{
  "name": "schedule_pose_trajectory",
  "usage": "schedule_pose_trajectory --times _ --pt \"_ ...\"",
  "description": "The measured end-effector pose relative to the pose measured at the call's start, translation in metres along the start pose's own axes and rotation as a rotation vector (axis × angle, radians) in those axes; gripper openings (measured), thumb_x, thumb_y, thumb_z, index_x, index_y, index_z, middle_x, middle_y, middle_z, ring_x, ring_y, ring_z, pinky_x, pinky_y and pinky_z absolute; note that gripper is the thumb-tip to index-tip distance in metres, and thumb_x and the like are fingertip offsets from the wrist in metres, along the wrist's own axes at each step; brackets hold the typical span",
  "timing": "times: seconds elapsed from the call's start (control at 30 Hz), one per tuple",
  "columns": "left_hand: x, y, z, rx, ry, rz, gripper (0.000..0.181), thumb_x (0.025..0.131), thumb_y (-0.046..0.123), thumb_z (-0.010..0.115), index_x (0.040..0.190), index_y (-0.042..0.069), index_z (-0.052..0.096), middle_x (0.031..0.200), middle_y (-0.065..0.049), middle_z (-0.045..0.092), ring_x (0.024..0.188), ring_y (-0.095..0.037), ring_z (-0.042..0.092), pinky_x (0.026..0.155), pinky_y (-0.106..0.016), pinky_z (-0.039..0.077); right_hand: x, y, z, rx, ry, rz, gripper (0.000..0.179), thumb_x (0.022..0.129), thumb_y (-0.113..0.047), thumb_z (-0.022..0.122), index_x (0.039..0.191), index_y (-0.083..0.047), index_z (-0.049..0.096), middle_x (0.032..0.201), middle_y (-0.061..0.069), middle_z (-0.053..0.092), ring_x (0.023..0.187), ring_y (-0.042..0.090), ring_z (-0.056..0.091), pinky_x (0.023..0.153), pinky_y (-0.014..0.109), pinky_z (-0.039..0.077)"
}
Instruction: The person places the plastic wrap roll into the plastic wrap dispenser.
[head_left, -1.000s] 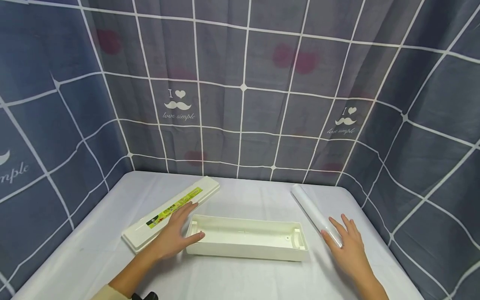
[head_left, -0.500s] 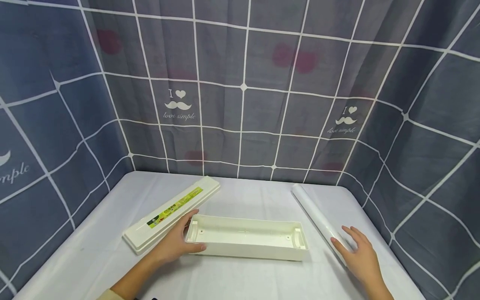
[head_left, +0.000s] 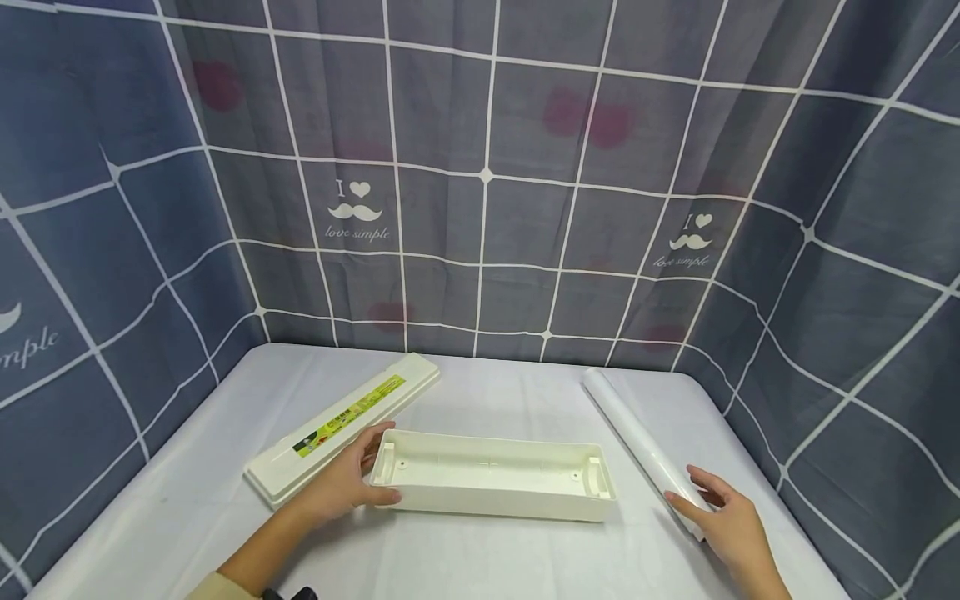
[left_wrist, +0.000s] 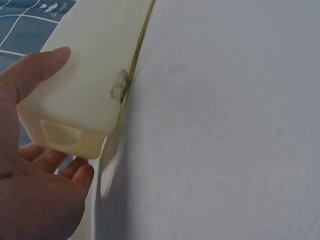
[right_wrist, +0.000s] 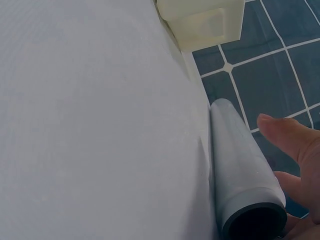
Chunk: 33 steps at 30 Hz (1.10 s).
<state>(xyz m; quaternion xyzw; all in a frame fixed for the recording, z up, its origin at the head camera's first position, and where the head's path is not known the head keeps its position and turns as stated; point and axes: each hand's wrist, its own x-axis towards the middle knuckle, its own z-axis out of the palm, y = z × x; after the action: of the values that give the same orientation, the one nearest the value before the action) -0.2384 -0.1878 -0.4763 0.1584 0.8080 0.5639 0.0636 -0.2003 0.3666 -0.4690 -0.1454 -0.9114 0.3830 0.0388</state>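
A long cream plastic box [head_left: 495,500], its top side uncovered, sits in the middle of the white table. My left hand [head_left: 341,483] is around its left end, thumb along the front wall and fingers bent behind the end, as the left wrist view shows on the box's end wall [left_wrist: 62,132]. To the right lies a glossy white roll [head_left: 641,446], apparently cling film, with a hollow core at its near end. My right hand [head_left: 735,529] is over that near end. In the right wrist view the thumb stands off the roll [right_wrist: 240,155], with the other fingers right beside it, partly hidden.
A long cream lid [head_left: 341,429] with a green and yellow label lies slanted behind my left forearm. The white table [head_left: 480,567] is enclosed at the back and sides by a dark blue-grey checked curtain [head_left: 442,208]. A small black object [head_left: 303,593] shows at the bottom edge.
My right hand has moved down along the roll to its near end. My left hand has closed in around the box's left end. Box, lid and roll stay in place.
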Motion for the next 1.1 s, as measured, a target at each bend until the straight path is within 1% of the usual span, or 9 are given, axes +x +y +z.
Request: schedule_pose_trajectory --times 0.13,0.2,0.3,0.47,0.53,0.67,0.9,0.97,1.1 --pt "0.001 -0.002 -0.002 -0.043 -0.022 0.012 0.109 0.070 0.010 0.093 0.156 -0.002 0.028 0.152 -0.028 0.045 0.143 -0.047 0.042 0.118 -0.036 0.041 0.000 0.003 0.002 0.040 -0.028 0.023 0.095 0.082 -0.052 0.083 0.154 -0.003 0.044 0.154 0.027 0.047 0.137 0.044 0.049 0.081 0.027 0.058" --pt "0.002 -0.003 -0.003 -0.068 -0.030 0.018 0.108 0.070 0.009 0.093 0.156 -0.003 0.028 0.151 -0.028 0.045 0.142 -0.046 0.043 0.116 -0.031 0.043 0.000 0.003 0.002 0.052 -0.037 0.037 0.097 0.081 -0.055 0.082 0.154 -0.004 0.043 0.155 0.028 0.045 0.139 0.045 0.047 0.086 0.033 0.060" --pt "0.002 -0.004 -0.004 -0.084 -0.029 0.020 0.108 0.070 0.009 0.094 0.155 -0.003 0.029 0.150 -0.028 0.045 0.141 -0.045 0.044 0.115 -0.028 0.043 0.002 0.003 0.002 0.045 -0.039 0.037 0.097 0.082 -0.055 0.082 0.154 -0.003 0.044 0.153 0.028 0.047 0.140 0.046 0.047 0.089 0.034 0.059" --pt "0.001 -0.002 -0.003 -0.082 -0.025 0.020 0.107 0.070 0.008 0.094 0.155 -0.004 0.030 0.149 -0.028 0.046 0.139 -0.044 0.047 0.113 -0.025 0.045 0.008 0.003 0.003 0.020 -0.030 0.018 0.092 0.082 -0.051 0.083 0.150 -0.001 0.049 0.145 0.025 0.057 0.132 0.040 0.055 0.074 0.016 0.053" --pt "0.001 -0.001 -0.002 -0.084 -0.025 0.025 0.106 0.070 0.007 0.093 0.154 -0.005 0.030 0.148 -0.029 0.047 0.137 -0.043 0.049 0.110 -0.021 0.046 0.011 0.004 0.002 0.007 -0.033 0.010 0.090 0.081 -0.051 0.084 0.149 -0.001 0.050 0.144 0.024 0.059 0.132 0.040 0.056 0.072 0.013 0.049" --pt "0.002 0.000 0.001 -0.075 -0.031 0.041 0.104 0.071 0.007 0.093 0.154 -0.006 0.030 0.145 -0.029 0.048 0.134 -0.042 0.051 0.106 -0.014 0.046 0.014 0.003 0.001 -0.016 -0.040 0.003 0.090 0.081 -0.052 0.084 0.148 -0.001 0.052 0.142 0.024 0.061 0.130 0.041 0.057 0.075 0.019 0.052" --pt "0.002 0.000 0.006 -0.053 -0.029 0.026 0.105 0.071 0.009 0.093 0.154 -0.003 0.030 0.146 -0.027 0.047 0.137 -0.043 0.049 0.108 -0.012 0.043 0.017 0.001 0.002 -0.035 -0.040 0.005 0.090 0.081 -0.054 0.083 0.146 0.000 0.053 0.140 0.025 0.061 0.130 0.046 0.055 0.094 0.049 0.056" --pt "0.002 0.000 0.005 -0.052 -0.036 0.033 0.105 0.071 0.009 0.093 0.155 -0.003 0.030 0.147 -0.027 0.046 0.138 -0.044 0.047 0.106 -0.008 0.041 0.018 0.000 0.002 -0.029 -0.046 0.008 0.090 0.081 -0.053 0.083 0.146 0.001 0.053 0.140 0.026 0.061 0.130 0.047 0.055 0.095 0.052 0.056" --pt "0.003 -0.002 0.003 -0.068 -0.063 0.065 0.106 0.071 0.006 0.092 0.155 -0.005 0.028 0.148 -0.028 0.044 0.139 -0.045 0.044 0.104 -0.002 0.036 0.018 -0.001 0.001 -0.031 -0.046 0.003 0.090 0.080 -0.053 0.084 0.144 0.002 0.054 0.136 0.026 0.064 0.126 0.045 0.058 0.091 0.049 0.058"
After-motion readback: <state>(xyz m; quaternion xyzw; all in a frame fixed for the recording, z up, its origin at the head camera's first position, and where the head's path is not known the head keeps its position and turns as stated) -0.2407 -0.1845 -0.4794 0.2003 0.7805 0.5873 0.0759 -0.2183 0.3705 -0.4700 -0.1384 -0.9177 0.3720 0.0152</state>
